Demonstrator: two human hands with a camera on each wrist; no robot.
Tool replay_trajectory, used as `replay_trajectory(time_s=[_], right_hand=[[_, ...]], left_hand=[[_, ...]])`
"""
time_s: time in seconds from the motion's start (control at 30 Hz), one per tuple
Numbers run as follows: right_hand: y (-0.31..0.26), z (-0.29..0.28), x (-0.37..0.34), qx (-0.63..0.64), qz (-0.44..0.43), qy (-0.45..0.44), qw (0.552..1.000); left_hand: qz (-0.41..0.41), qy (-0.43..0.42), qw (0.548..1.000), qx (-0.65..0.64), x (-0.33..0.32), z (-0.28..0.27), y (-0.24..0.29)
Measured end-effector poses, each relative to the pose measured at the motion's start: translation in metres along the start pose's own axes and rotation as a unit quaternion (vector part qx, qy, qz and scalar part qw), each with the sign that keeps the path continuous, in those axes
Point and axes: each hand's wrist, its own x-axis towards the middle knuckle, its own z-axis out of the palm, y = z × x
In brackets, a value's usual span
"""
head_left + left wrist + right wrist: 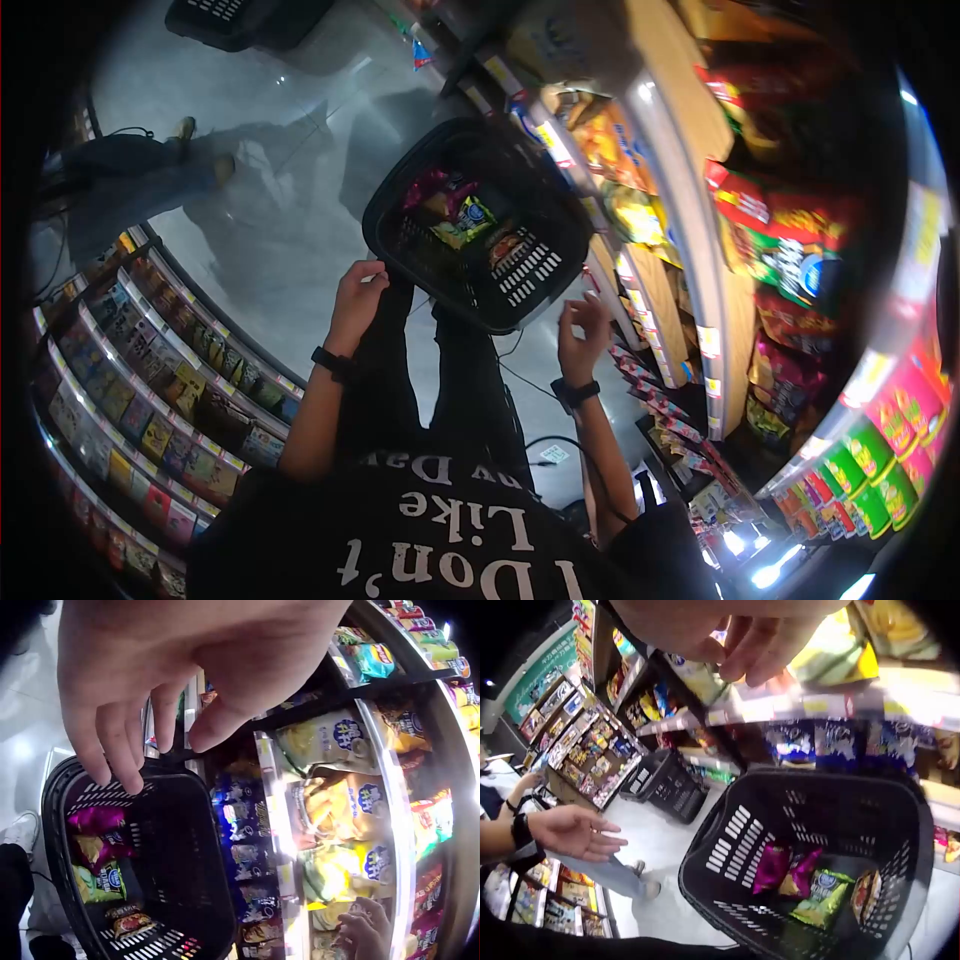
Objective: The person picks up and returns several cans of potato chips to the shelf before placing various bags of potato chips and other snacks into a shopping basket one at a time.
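Note:
A black basket (480, 225) stands near the shelf, with purple bags (787, 870), a green bag (823, 898) and a small brown-red pack (865, 897) lying in it. My left hand (358, 300), beside the basket's near left side, holds nothing; its fingers look relaxed and extended in the right wrist view. Beyond the basket's near right corner, my right hand (585, 335) is raised near the shelf, fingers loosely bent and empty. The left wrist view has the left hand (180, 675) large at the top, apart from the basket rim.
Shelves of snack bags (790, 240) rise at the right, and lower racks of packets (150, 400) curve along the left. Another black basket (667, 787) stands on the grey floor (290, 190). A person's legs (130, 185) are at the upper left. A cable hangs near my legs.

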Motion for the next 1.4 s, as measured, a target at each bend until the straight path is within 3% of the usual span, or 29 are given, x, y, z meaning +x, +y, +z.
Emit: replay_trajectory(time_s=[0.13,0.27,0.33,0.4,0.47,0.57,0.67,0.8,0.9,1.0,1.1,1.13,1.17,1.23,1.33,1.4], right_hand=[[0.043,0.105,0.028,0.041,0.091,-0.196,0.976],[0.117,0.224,0.062,0.058,0.091,-0.299,0.948],[0.149,0.283,0.088,0.047,0.164,-0.316,0.933],[0.185,0.351,0.11,0.02,0.143,-0.243,0.959],[0.178,0.385,0.13,0.01,0.134,-0.199,0.971],[0.199,0.423,0.14,-0.233,0.087,-0.212,0.945],[0.212,0.436,0.142,-0.291,0.083,-0.249,0.92],[0.204,0.415,0.14,-0.304,-0.013,-0.297,0.905],[0.176,0.378,0.125,-0.275,-0.036,-0.305,0.911],[0.148,0.331,0.105,-0.215,-0.064,-0.247,0.943],[0.079,0.261,0.088,-0.153,-0.048,-0.243,0.957],[0.05,0.234,0.087,-0.137,-0.037,-0.255,0.957],[0.025,0.203,0.088,-0.106,-0.041,-0.29,0.95],[-0.017,0.127,0.082,-0.043,-0.039,-0.354,0.933],[-0.045,0.065,0.073,0.046,-0.009,-0.389,0.92],[-0.043,0.031,0.061,0.097,-0.009,-0.404,0.909]], left_hand=[[-0.007,0.013,0.999,0.029,0.05,-0.006,-0.042],[-0.025,0.04,0.999,0.028,0.082,0.01,-0.07],[-0.039,0.031,0.999,-0.022,0.074,0.016,-0.078],[-0.049,0.012,0.993,-0.104,0.067,0.013,-0.061],[-0.039,0.02,0.994,-0.103,0.057,0.009,-0.05],[-0.046,0.019,0.994,-0.1,0.049,-0.005,-0.051],[-0.059,0.035,0.993,-0.093,0.052,-0.017,-0.055],[-0.055,0.056,0.994,-0.071,0.055,-0.028,-0.051],[-0.044,0.056,0.994,-0.079,0.057,-0.026,-0.044],[-0.049,0.041,0.989,-0.131,0.055,-0.014,-0.033],[0.026,0.036,0.998,0.053,0.05,0.012,-0.018],[0.085,0.036,0.989,0.117,0.047,0.02,-0.014],[0.158,0.034,0.958,0.236,0.048,0.027,0.0],[0.294,0.015,0.837,0.462,0.033,0.048,0.034],[0.281,-0.128,0.875,0.372,0.016,0.07,0.038],[0.192,-0.24,0.904,0.297,-0.005,0.086,0.044]])
